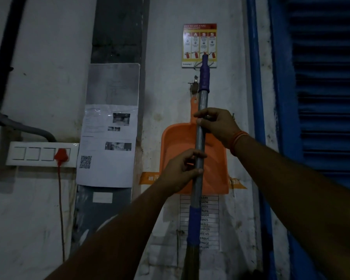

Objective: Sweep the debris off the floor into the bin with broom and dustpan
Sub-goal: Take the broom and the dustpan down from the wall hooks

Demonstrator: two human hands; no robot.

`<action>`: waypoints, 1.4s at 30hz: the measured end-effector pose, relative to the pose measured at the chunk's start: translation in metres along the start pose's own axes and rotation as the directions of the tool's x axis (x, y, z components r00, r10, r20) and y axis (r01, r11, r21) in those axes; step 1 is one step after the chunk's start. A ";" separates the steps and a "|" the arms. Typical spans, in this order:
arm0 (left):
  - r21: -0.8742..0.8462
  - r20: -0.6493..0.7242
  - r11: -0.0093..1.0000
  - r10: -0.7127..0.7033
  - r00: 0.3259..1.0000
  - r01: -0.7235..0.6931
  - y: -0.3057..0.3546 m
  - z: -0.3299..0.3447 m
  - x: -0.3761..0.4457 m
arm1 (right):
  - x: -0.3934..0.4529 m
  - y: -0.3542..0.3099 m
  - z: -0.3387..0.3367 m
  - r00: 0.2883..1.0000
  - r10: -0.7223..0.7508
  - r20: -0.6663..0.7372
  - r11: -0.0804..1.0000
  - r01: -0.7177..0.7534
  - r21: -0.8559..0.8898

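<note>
At the far left of the dim wall, a white switch panel (41, 154) is seen with a red plug (61, 155) in its right-hand socket, a red cord hanging below it. Beside it, a printed notice with a QR code (107, 146) is stuck over a grey vertical panel. Further right, the broom handle (200, 138) is held nearly upright in front of the wall, its grey shaft capped in purple at the top. The shaft is gripped low by the left hand (180, 170), whose fingers are curled round it, and higher by the right hand (218, 126), fingers likewise clamped on it. Behind the shaft, an orange dustpan (176, 142) is hung on the wall from a hook, beneath a fire-extinguisher poster (199, 45). A blue louvred shutter (327, 93) is seen at the far right.
</note>
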State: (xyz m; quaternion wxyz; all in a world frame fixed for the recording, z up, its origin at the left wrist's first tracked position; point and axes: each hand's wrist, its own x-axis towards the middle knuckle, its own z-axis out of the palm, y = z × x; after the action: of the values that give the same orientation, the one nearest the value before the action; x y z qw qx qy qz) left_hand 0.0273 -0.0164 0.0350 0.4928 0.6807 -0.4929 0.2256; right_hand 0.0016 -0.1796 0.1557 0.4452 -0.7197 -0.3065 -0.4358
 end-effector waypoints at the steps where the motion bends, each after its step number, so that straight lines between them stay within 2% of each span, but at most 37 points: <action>1: 0.012 -0.010 1.000 0.008 1.000 -0.008 0.001 0.002 0.000 | -0.004 0.000 -0.001 1.000 -0.001 -0.022 1.000 0.002 0.031; 6: 0.009 -0.042 0.999 0.041 0.998 -0.041 0.004 0.003 0.004 | -0.047 0.003 -0.010 0.979 0.065 -0.192 0.974 -0.021 0.225; 9: -0.023 -0.061 0.999 0.029 0.998 -0.031 0.004 0.002 0.006 | -0.088 0.016 -0.010 0.968 0.114 -0.222 0.961 -0.051 0.273; 15: -0.079 -0.062 0.997 0.003 0.998 -0.008 0.011 0.003 0.010 | -0.151 0.050 0.006 0.969 0.202 -0.141 0.960 -0.166 0.227; 22: -0.074 -0.053 0.997 0.010 0.999 -0.014 0.025 0.003 0.014 | -0.177 0.065 0.020 0.996 0.065 0.065 0.984 -0.075 0.164; 27: -0.080 -0.045 0.997 0.018 0.999 -0.021 0.034 0.001 0.014 | -0.184 0.060 0.025 0.956 0.057 0.287 0.996 -0.076 0.056; 32: -0.104 -0.046 0.994 0.014 0.999 -0.019 0.036 0.001 0.007 | -0.182 0.057 0.032 0.961 0.076 0.266 0.991 -0.102 0.083; 37: -0.192 -0.027 0.981 -0.024 0.999 0.019 0.027 0.005 -0.017 | -0.174 0.055 0.033 0.966 0.088 0.242 0.994 -0.100 0.036; 42: -0.235 -0.086 0.969 -0.106 0.991 0.084 0.002 0.003 -0.050 | -0.165 0.051 0.027 0.981 0.107 0.160 0.991 -0.119 0.067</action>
State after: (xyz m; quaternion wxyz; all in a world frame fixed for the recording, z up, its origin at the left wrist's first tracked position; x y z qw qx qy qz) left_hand 0.0039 0.0028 -0.0048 0.6022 0.6299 -0.4578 0.1762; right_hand -0.0179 -0.1850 -0.0174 0.4710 -0.7503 -0.3154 -0.3403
